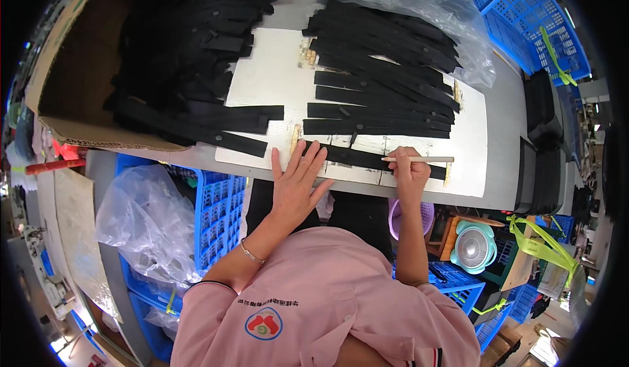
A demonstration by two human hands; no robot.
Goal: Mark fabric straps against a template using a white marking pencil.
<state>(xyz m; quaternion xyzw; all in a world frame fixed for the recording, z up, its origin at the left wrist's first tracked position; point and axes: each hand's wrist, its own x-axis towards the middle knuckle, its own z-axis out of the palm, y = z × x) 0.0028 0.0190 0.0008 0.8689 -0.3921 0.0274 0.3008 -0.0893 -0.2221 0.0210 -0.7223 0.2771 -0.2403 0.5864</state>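
- Pink shirt, nearest the camera: my own torso, facing the near edge of the grey table.
- Left hand: laid flat with the fingers spread, the fingertips over the left end of the black strip; I pinch nothing here, only press.
- Right hand: thumb and fingers pinching a pale, slim pen, its tip pointing left over the strip. Whether the tip touches the fabric, I cannot tell.
- Black strip, the piece in work: lying lengthwise from left to right along the near part of the white board, running from under my left fingers to beyond my right hand.
- Step in hand, as I judge it: marking the strip against the thin dark lines on the board, one of which shows near the pen tip.
- Next move, as I judge it: calls for a firm left press and a short, light stroke, since a narrow strip could skew under the pen.
- Far side of the board: a bank of loose strips.
- Far left: a darker heap of strips, partly inside the cardboard box.
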